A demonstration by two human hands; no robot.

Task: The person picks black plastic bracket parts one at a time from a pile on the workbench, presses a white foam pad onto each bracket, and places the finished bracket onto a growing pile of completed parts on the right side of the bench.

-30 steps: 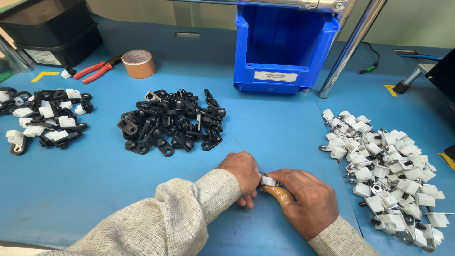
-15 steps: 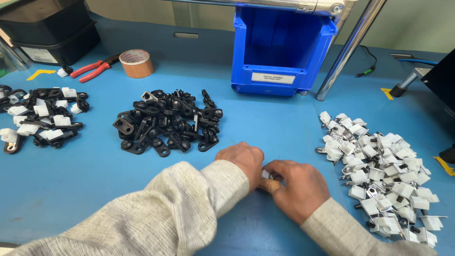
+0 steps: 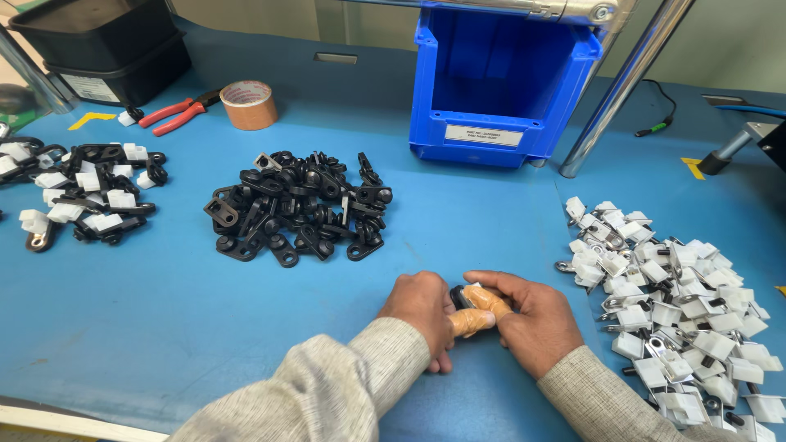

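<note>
We could see only a sliver of the black part (image 3: 459, 295), the rest buried between our left hand (image 3: 424, 309) and right hand (image 3: 530, 321). The heap of white clips (image 3: 671, 303) ran off the right edge, and the black trays (image 3: 106, 41) were cropped at the top.

The table (image 3: 147, 327) is a smooth, matt blue mat. In the upper middle of the frame, the black clips (image 3: 299, 209) look like semi-gloss moulded plastic. At the right edge, the white clips (image 3: 679, 303) are matt plastic on shiny bare metal tabs. The blue bin (image 3: 499, 90) is glossy hard plastic, the pole (image 3: 622, 82) polished metal. Both sleeves (image 3: 327, 393) are soft grey knit cloth, and the finger covers (image 3: 479, 309) look like thin orange rubber (slightly translucent).
</note>
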